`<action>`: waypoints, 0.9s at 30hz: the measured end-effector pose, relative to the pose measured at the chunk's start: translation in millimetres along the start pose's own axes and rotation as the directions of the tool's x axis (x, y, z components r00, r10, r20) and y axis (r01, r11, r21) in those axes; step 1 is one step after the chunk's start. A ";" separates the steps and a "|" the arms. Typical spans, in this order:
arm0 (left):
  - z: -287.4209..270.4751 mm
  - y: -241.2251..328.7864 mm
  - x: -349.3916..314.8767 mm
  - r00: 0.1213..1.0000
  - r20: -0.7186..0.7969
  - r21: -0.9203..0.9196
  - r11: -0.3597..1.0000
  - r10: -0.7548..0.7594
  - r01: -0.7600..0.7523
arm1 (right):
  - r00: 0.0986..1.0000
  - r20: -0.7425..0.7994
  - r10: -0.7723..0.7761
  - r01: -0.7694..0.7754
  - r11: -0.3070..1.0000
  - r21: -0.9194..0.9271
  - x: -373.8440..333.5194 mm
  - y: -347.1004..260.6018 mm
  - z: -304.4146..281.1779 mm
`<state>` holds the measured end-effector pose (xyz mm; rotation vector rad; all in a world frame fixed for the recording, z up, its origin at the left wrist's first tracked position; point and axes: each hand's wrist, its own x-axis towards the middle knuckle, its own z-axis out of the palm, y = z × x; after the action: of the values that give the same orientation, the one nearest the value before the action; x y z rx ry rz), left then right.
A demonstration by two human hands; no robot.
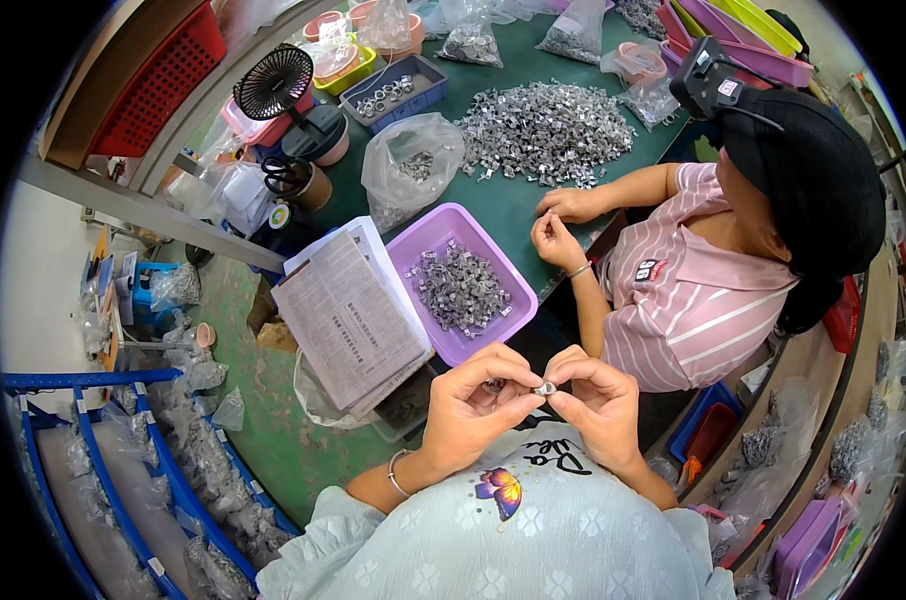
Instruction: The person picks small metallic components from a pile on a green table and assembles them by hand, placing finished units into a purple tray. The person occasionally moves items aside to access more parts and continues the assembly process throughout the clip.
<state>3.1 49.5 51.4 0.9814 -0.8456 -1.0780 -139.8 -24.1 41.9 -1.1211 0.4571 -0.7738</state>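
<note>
While the left hand (471,408) and right hand (605,408) pinch one small metal part (545,389) between thumbs and fingertips, just below the frame's centre, a purple tray (519,308) of metal pieces (458,288) lies above them, near a co-worker (683,290) at upper right.

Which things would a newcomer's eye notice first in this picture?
Probably the heap of small metal parts on the green tabletop, upper centre. Next, the purple plastic tray of metal parts, near the middle. Then the left hand and right hand, lower centre, pinching one silvery piece.
</note>
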 end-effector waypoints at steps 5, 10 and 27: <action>1.0 0.4 2.2 1.000 0.004 0.012 1.000 0.002 -0.002 | 1.000 0.019 0.005 -0.006 0.999 0.031 0.2 2.0 -2.7; 2.2 1.3 2.6 1.000 0.003 -0.002 1.000 0.011 -0.011 | 0.999 0.044 -0.007 0.005 0.999 0.036 0.7 0.1 -1.7; 4.7 3.3 4.5 0.999 0.022 -0.009 1.000 0.026 -0.026 | 0.996 0.078 -0.035 0.031 0.998 0.050 1.0 -2.3 -3.9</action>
<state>1.0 44.7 56.5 0.9504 -0.8688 -1.0711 -142.5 -27.8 42.5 -1.1115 0.3523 -0.7633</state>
